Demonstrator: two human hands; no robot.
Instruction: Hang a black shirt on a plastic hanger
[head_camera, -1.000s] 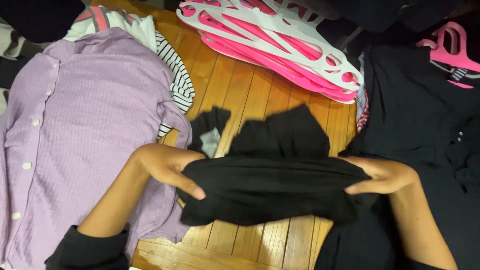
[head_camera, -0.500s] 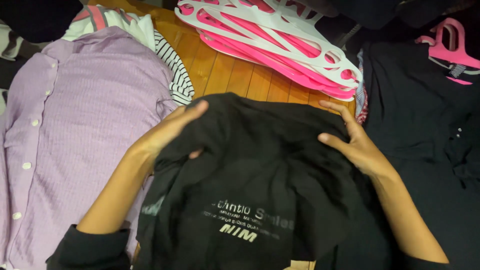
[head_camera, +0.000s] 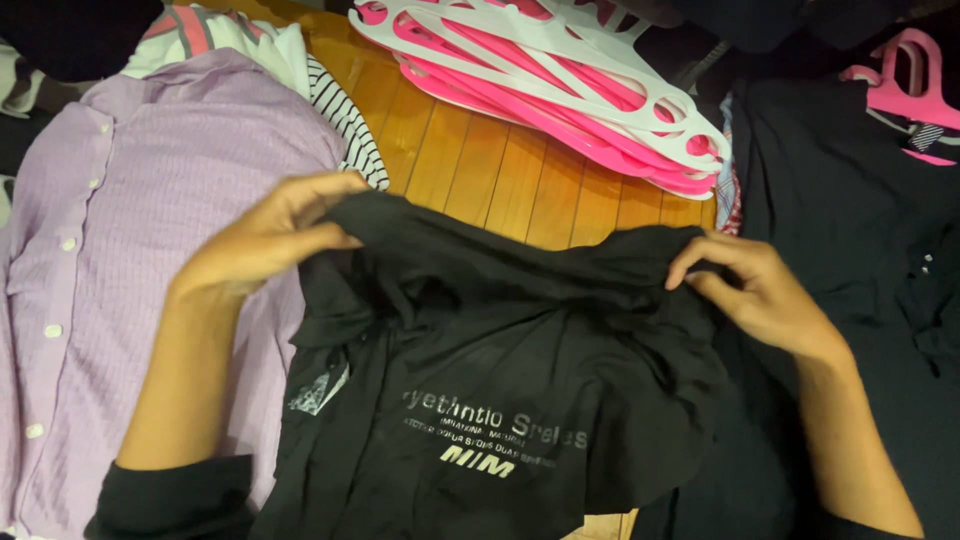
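A black T-shirt (head_camera: 500, 350) with pale printed lettering lies spread on the wooden floor (head_camera: 490, 170) in front of me. My left hand (head_camera: 265, 235) pinches its upper left corner. At the upper right corner, my right hand (head_camera: 755, 290) grips the bunched top edge. The shirt's far edge is held slightly raised and wrinkled between the two hands.
A lilac buttoned shirt (head_camera: 110, 250) lies at the left, with a striped garment (head_camera: 345, 125) under its edge. A stack of pink and white plastic hangers (head_camera: 560, 80) sits at the far middle. Dark clothes (head_camera: 860, 210) and a pink hanger (head_camera: 905, 80) lie at the right.
The bunched black shirt was flipped open, so its printed side now faces up. Both hands moved outward to its top corners and closed on the fabric.
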